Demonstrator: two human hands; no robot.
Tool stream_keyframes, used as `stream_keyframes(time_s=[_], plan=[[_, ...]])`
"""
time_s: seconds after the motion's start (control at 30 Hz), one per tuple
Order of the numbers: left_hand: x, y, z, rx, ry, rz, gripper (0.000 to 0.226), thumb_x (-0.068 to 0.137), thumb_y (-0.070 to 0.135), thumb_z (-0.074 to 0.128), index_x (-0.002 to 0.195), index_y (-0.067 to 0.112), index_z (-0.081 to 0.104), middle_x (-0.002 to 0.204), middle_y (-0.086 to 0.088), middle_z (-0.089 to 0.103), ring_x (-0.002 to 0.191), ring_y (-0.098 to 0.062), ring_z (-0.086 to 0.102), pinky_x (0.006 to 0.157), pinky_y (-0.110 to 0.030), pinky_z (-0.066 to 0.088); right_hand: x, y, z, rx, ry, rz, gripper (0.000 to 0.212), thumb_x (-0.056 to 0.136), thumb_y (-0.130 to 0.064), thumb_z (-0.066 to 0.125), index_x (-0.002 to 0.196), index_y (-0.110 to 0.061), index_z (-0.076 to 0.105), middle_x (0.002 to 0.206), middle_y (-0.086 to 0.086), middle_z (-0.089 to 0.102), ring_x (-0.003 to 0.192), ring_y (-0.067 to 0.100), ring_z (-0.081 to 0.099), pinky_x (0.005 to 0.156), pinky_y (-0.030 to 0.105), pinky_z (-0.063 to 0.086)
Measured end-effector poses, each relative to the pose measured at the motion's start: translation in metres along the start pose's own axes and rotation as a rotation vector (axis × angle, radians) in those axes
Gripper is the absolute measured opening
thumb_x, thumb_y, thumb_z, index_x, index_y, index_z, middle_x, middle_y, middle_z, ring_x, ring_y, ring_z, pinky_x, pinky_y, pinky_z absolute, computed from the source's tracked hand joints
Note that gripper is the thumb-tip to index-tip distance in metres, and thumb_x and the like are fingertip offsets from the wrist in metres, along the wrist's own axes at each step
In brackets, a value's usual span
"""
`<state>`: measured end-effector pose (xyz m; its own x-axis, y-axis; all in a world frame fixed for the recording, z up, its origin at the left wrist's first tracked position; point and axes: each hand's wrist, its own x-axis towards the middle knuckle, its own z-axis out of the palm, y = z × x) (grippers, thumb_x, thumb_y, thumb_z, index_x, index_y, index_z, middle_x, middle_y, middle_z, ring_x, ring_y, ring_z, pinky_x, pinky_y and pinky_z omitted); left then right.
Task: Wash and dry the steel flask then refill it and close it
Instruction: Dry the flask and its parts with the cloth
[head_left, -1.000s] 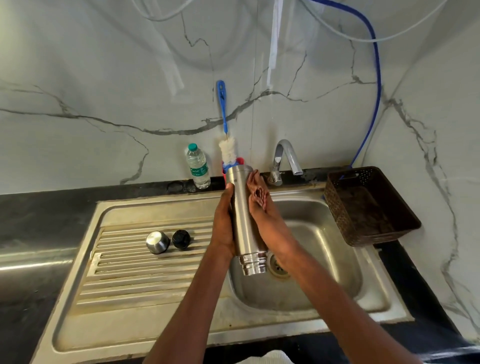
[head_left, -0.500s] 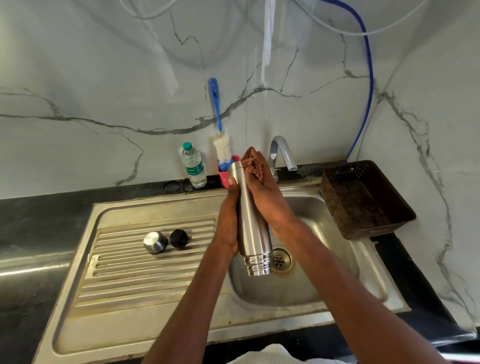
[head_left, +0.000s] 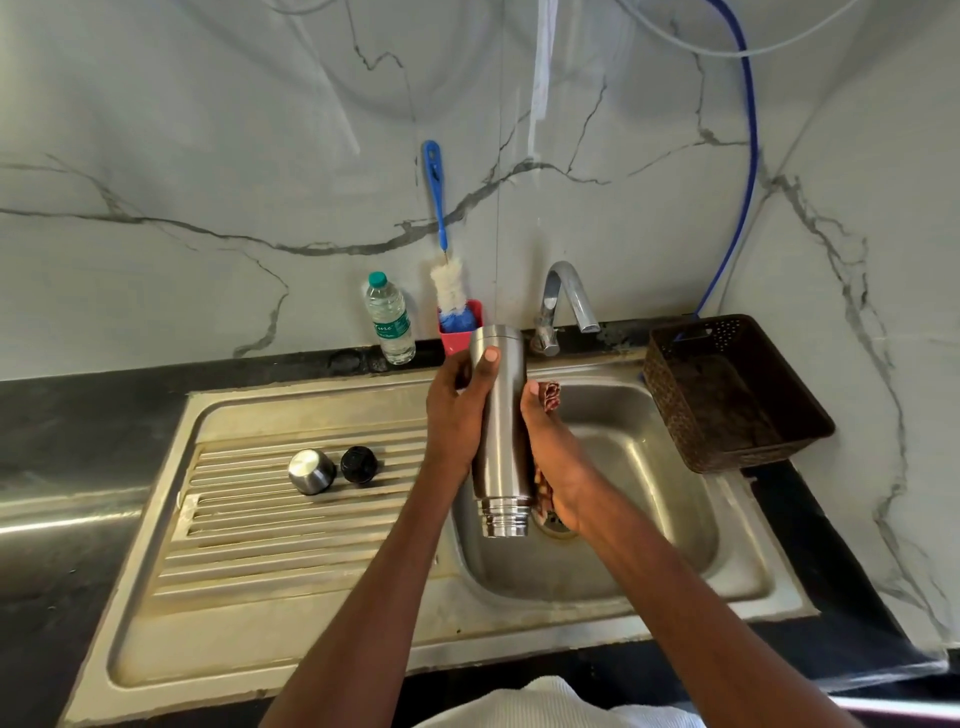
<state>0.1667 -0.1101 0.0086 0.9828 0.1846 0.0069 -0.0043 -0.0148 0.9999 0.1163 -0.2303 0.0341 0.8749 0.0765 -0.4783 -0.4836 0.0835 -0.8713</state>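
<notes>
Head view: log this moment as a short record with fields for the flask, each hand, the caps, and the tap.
flask: cylindrical steel flask, held upside down over the sink basin, mouth open
left hand: left hand grips the flask body
right hand: right hand presses a reddish patterned cloth against the flask
caps: steel cup lid and black round stopper on the ribbed drainboard, side by side
tap: chrome tap, no water visible

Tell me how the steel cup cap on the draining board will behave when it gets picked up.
The steel cup cap looks smooth and polished, so it may be slippery, more so if wet. It appears hollow, so probably light for its size. It stands on its rim on the ribbed draining board beside the black stopper; knocked onto its rounded side, it could roll along the grooves.
</notes>
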Motion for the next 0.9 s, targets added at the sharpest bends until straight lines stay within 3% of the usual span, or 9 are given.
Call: stream_keyframes(time_s=[0.1,0.2,0.3,0.4,0.5,0.6,0.7,0.8,0.9], plan=[[-0.011,0.003,0.009,-0.081,-0.043,-0.045,0.047,0.099,0.055,0.053,0.13,0.023,0.066,0.112,-0.003,0.076,0.104,-0.024,0.073,0.099,-0.054,0.057,0.003,0.004,0.002,-0.117,0.02,-0.133,0.054,0.103,-0.064,0.029,0.136,-0.029,0.054,0.11,-0.006,0.071,0.092,0.0,0.071,0.068,0.013,0.054],[-0.015,0.014,0.021,-0.134,-0.054,-0.092,0.05,0.094,0.061,0.063,0.128,0.023,0.063,0.112,-0.003,0.075,0.103,-0.023,0.073,0.097,-0.05,0.059,0.006,0.004,0.006,-0.177,0.051,-0.232,0.055,0.103,-0.064,0.026,0.139,-0.028,0.047,0.112,-0.011,0.069,0.1,-0.002,0.07,0.078,0.013,0.053],[-0.012,0.02,0.025,-0.133,-0.009,-0.09,0.042,0.083,0.046,0.086,0.115,0.023,0.069,0.101,-0.003,0.079,0.093,-0.019,0.078,0.087,-0.04,0.064,0.011,0.0,0.003,-0.046,0.012,-0.162,0.07,0.098,-0.075,0.026,0.144,-0.028,0.051,0.122,0.002,0.074,0.106,0.009,0.073,0.088,0.029,0.059],[-0.008,0.024,0.023,-0.222,-0.031,-0.134,0.04,0.082,0.037,0.089,0.111,0.014,0.073,0.093,-0.007,0.079,0.087,-0.024,0.078,0.081,-0.039,0.064,0.009,-0.007,-0.005,0.051,-0.007,-0.054,0.073,0.096,-0.079,0.022,0.131,-0.031,0.064,0.115,0.008,0.077,0.107,0.024,0.075,0.098,0.046,0.058],[-0.003,0.022,0.021,-0.213,0.017,-0.133,0.035,0.087,0.034,0.085,0.106,0.008,0.073,0.082,0.0,0.075,0.076,-0.013,0.073,0.069,-0.026,0.058,0.01,-0.005,-0.01,0.115,-0.033,0.032,0.082,0.095,-0.08,0.02,0.129,-0.022,0.068,0.115,0.017,0.076,0.109,0.033,0.073,0.105,0.054,0.053],[0.001,0.024,0.015,-0.244,0.005,-0.163,0.034,0.09,0.037,0.082,0.106,0.008,0.072,0.082,-0.006,0.075,0.074,-0.016,0.072,0.068,-0.029,0.058,0.008,-0.001,-0.013,0.179,-0.06,0.118,0.088,0.096,-0.079,0.018,0.126,-0.014,0.069,0.112,0.022,0.075,0.101,0.034,0.074,0.096,0.047,0.059],[0.011,0.027,0.006,-0.301,-0.036,-0.154,0.06,0.085,0.051,0.081,0.117,0.002,0.071,0.103,-0.027,0.074,0.082,-0.029,0.072,0.078,-0.044,0.062,0.004,0.01,-0.011,0.358,-0.141,0.198,0.098,0.094,-0.083,0.022,0.136,-0.004,0.061,0.114,0.026,0.071,0.095,0.036,0.071,0.081,0.042,0.061],[0.02,0.033,0.0,-0.339,-0.089,-0.12,0.06,0.092,0.048,0.075,0.128,0.0,0.066,0.102,-0.026,0.075,0.089,-0.035,0.071,0.082,-0.047,0.06,0.0,0.02,-0.008,0.542,-0.19,0.275,0.1,0.094,-0.082,0.029,0.146,0.001,0.05,0.115,0.028,0.066,0.089,0.037,0.07,0.072,0.043,0.063],[0.023,0.031,-0.002,-0.348,-0.085,-0.123,0.059,0.095,0.044,0.073,0.131,-0.002,0.063,0.099,-0.025,0.074,0.085,-0.036,0.072,0.08,-0.048,0.061,-0.001,0.019,-0.01,0.517,-0.214,0.299,0.096,0.096,-0.079,0.025,0.142,0.001,0.052,0.105,0.026,0.07,0.076,0.034,0.072,0.063,0.038,0.062]])
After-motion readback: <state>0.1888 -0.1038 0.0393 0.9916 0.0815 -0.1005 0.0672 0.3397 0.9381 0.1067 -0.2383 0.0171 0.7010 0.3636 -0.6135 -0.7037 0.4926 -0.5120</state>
